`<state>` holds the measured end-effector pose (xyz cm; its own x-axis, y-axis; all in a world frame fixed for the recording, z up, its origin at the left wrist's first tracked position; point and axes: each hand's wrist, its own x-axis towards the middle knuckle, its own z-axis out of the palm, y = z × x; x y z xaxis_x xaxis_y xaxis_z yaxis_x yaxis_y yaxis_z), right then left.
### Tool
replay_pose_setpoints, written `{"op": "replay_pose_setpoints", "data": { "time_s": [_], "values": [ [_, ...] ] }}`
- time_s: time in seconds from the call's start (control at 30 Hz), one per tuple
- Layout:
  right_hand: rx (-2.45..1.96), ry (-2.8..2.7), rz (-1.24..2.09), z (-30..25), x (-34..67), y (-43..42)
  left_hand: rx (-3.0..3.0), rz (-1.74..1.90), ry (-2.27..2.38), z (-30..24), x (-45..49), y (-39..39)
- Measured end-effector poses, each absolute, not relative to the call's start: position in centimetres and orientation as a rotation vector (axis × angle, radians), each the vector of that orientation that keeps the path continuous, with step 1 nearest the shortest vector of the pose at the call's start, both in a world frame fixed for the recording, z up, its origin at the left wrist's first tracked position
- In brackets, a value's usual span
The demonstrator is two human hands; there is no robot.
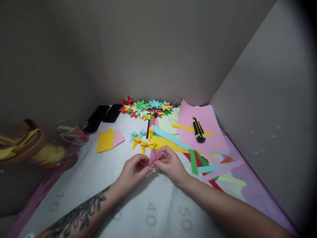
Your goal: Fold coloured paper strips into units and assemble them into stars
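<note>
A folded pink paper piece point(155, 155) is pinched between my two hands above the white sheet. My left hand point(135, 169) has its thumb and fingers closed at the paper's lower left corner. My right hand point(170, 165) grips the right side, thumb in front and fingers behind. Just beyond my hands lie several small folded yellow pieces point(144, 146) and two light blue folded pieces point(133, 136). To their left rest yellow paper squares point(106, 140), partly over pink paper squares point(119, 138).
Folded paper stars point(142, 105) are heaped at the back by the wall. A black and yellow utility knife point(198, 130) lies on pink paper sheets point(185, 115). Coloured strips point(210, 168) are scattered at right. Two dark phone-like slabs point(112, 113) and a pot-like container point(37, 145) stand left.
</note>
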<state>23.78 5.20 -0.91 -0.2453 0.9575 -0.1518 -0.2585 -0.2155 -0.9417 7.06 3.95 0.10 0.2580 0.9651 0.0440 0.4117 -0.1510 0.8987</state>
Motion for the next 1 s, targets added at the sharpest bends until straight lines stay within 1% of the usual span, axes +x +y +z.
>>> {"op": "replay_pose_setpoints", "data": {
  "time_s": [0.17, 0.3, 0.47, 0.67, 0.8, 0.93, 1.0],
  "values": [
    [-1.001, -1.125, 1.528, -0.8, 23.7, 5.0, 1.662, 0.760, 1.328, 0.1, 7.4, 3.7],
    [-1.079, -1.240, 1.413, -1.3, 23.7, 4.8, 1.659, 0.718, 1.343, 0.3, 7.2, 3.8],
    [-1.195, -1.260, 1.388, -1.3, 23.7, 4.7, 1.666, 0.675, 1.336, 0.5, 7.1, 3.8],
    [-1.130, -1.152, 1.465, -1.1, 24.1, 5.3, 1.556, 0.676, 1.361, 0.4, 7.1, 4.0],
    [-1.152, -1.086, 1.457, -0.9, 24.9, 5.9, 1.540, 0.673, 1.413, 0.8, 7.0, 4.2],
    [-1.011, -1.126, 1.254, -1.1, 25.2, 6.0, 1.560, 0.697, 1.422, 0.7, 6.9, 4.3],
    [-0.981, -1.191, 1.213, -1.3, 25.0, 5.9, 1.600, 0.694, 1.411, 0.5, 6.8, 4.2]
  ]
}}
